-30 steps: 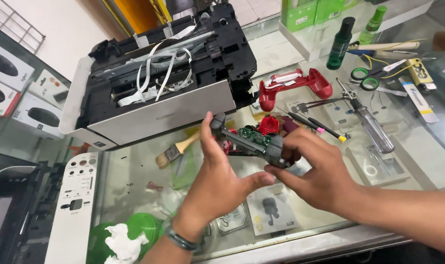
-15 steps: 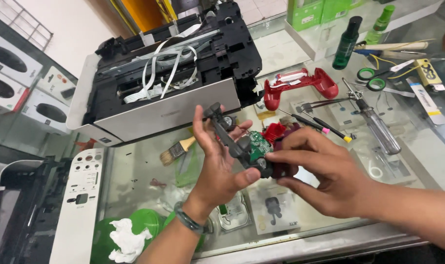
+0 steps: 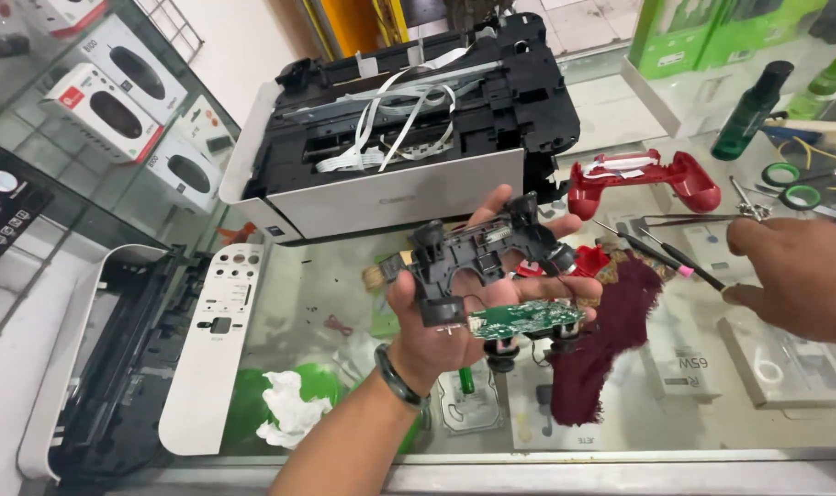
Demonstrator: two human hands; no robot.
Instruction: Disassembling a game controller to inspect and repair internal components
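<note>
Head view shows my left hand [image 3: 464,308] palm up over the glass counter [image 3: 344,303], its fingers [image 3: 500,204] spread and curled up behind a black controller frame [image 3: 477,257] that lies in the palm; a green circuit board [image 3: 526,318] hangs at the frame's lower edge, just past the thumb side, with two dark thumbsticks [image 3: 502,351] under it; the fingers cradle the frame rather than pinch it. My right hand [image 3: 794,276] floats well to the right of that, holding nothing, fingers loosely bent and apart; its fingertips sit just beside a slim screwdriver [image 3: 661,257] lying on the glass. Beyond those fingertips rests a red controller shell [image 3: 647,179]; between my two hands lies a dark red cloth [image 3: 611,331]. Behind the left fingers stands an opened printer [image 3: 409,129] with loose white ribbon cables; off the left wrist lies a white panel [image 3: 211,349].
</note>
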